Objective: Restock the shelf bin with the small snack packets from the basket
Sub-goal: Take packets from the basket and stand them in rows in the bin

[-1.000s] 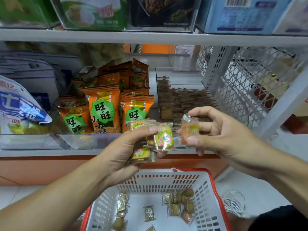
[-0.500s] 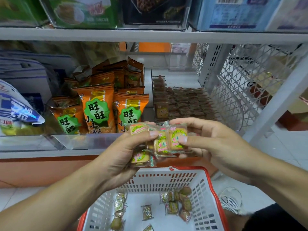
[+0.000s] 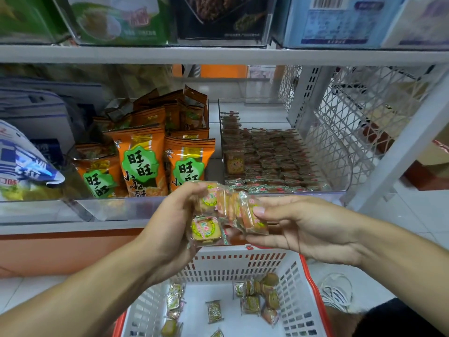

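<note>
My left hand (image 3: pixel 170 222) grips a bunch of small clear-wrapped snack packets (image 3: pixel 206 229) in front of the shelf edge. My right hand (image 3: pixel 298 224) meets it from the right, thumb and fingers pinching the rightmost packets (image 3: pixel 252 217) of the same bunch. Behind the hands, a clear shelf bin (image 3: pixel 340 152) holds several rows of the same small packets (image 3: pixel 267 159). Below, a white basket with a red rim (image 3: pixel 308 288) holds several loose packets (image 3: pixel 255 300) on its floor.
Orange snack bags (image 3: pixel 143 161) fill the clear bin to the left of the packet bin. A blue-and-white bag (image 3: pixel 24 166) lies at far left. White mesh shelf siding (image 3: pixel 352 122) stands at right. Boxed goods (image 3: pixel 218 18) sit on the shelf above.
My right hand, which held one packet apart a second ago, has brought it against the bunch in my left hand. Both hands now hold the packets together, slightly lower.
</note>
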Available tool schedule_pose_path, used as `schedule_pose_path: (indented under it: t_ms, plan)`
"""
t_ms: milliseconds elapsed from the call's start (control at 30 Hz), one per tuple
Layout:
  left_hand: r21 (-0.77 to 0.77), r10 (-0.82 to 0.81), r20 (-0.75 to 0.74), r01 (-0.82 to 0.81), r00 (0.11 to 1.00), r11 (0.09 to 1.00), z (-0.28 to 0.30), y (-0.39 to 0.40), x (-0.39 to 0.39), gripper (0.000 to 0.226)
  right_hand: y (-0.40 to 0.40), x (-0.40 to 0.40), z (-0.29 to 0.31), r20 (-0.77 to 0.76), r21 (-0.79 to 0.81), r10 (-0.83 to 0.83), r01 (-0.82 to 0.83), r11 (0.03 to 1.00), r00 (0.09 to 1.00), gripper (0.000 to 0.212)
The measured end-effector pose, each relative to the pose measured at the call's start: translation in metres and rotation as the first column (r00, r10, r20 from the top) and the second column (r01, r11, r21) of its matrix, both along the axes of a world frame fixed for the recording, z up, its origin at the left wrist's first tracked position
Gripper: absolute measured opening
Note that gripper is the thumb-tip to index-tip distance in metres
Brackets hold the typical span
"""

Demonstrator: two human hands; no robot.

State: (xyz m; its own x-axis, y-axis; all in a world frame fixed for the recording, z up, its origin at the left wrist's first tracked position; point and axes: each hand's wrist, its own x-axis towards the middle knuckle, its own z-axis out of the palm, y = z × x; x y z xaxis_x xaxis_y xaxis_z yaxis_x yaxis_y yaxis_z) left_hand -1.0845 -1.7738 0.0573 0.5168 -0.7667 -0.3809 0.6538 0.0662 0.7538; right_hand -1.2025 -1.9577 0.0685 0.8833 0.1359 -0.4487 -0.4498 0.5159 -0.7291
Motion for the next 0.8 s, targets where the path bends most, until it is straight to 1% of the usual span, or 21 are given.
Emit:
schedule_pose_path:
  t_ms: [33, 100, 233, 267, 333, 367, 433, 467, 533, 600, 700, 733, 767, 800]
  plan:
    - [-0.015, 0.009, -0.017, -0.009, 1.0, 1.0, 0.001, 0.0, 0.001, 0.049, -0.001, 0.0, 0.001, 0.01, 0.03, 0.006, -0.006, 1.0, 1.0, 0.035]
    - [0.0, 0.037, -0.006, -0.037, 0.999, 0.999, 0.001, 0.001, 0.001, 0.043, 0.0, 0.001, 0.001, 0.018, 0.077, 0.013, -0.014, 0.997, 1.0, 0.033]
    - [0.046, 0.082, 0.096, -0.087, 0.992, 0.995, -0.001, 0.001, 0.002, 0.03, 0.004, 0.002, -0.004, 0.005, 0.227, -0.023, 0.021, 0.974, 1.0, 0.04]
    - [0.051, 0.089, 0.129, -0.096, 0.988, 0.994, -0.002, 0.001, 0.002, 0.026, 0.006, 0.003, -0.005, 0.01, 0.244, -0.028, 0.025, 0.97, 1.0, 0.041]
    - [0.057, 0.102, 0.182, -0.114, 0.978, 0.992, -0.003, 0.001, 0.004, 0.018, 0.007, 0.004, -0.007, 0.029, 0.218, -0.032, 0.025, 0.976, 0.999, 0.041]
    - [0.061, 0.1, 0.215, -0.115, 0.972, 0.991, -0.004, 0.002, 0.005, 0.017, 0.008, 0.005, -0.007, 0.037, 0.182, -0.03, 0.023, 0.983, 0.999, 0.041]
    - [0.072, 0.08, 0.279, -0.104, 0.957, 0.992, -0.007, 0.001, 0.005, 0.023, 0.009, 0.006, -0.005, 0.059, 0.084, -0.004, -0.001, 0.996, 0.998, 0.04]
    - [0.072, 0.071, 0.292, -0.096, 0.954, 0.993, -0.008, 0.0, 0.004, 0.025, 0.009, 0.006, -0.004, 0.075, 0.03, 0.019, -0.021, 0.999, 0.997, 0.04]
    - [0.051, 0.076, 0.271, -0.094, 0.96, 0.994, -0.008, -0.003, 0.001, 0.024, 0.007, 0.007, 0.001, 0.108, -0.057, 0.048, -0.042, 0.997, 0.993, 0.043]
    - [0.025, 0.109, 0.252, -0.119, 0.962, 0.993, -0.007, -0.009, 0.0, 0.021, -0.002, 0.01, 0.007, 0.135, -0.118, 0.0, 0.016, 0.993, 0.991, 0.044]
    - [0.002, 0.186, 0.252, -0.193, 0.95, 0.981, -0.004, -0.02, 0.002, 0.023, -0.024, 0.023, 0.013, 0.202, -0.199, -0.161, 0.201, 0.959, 0.966, 0.044]
    - [-0.003, 0.195, 0.251, -0.201, 0.948, 0.98, -0.004, -0.025, 0.002, 0.029, -0.033, 0.031, 0.012, 0.231, -0.288, -0.224, 0.287, 0.914, 0.947, 0.042]
    - [-0.004, 0.18, 0.26, -0.186, 0.949, 0.983, -0.005, -0.029, 0.001, 0.04, -0.043, 0.041, 0.008, 0.259, -0.436, -0.28, 0.371, 0.82, 0.924, 0.038]
    - [0.001, 0.143, 0.276, -0.149, 0.951, 0.989, -0.007, -0.034, 0.0, 0.054, -0.053, 0.055, 0.001, 0.28, -0.601, -0.329, 0.432, 0.672, 0.902, 0.031]
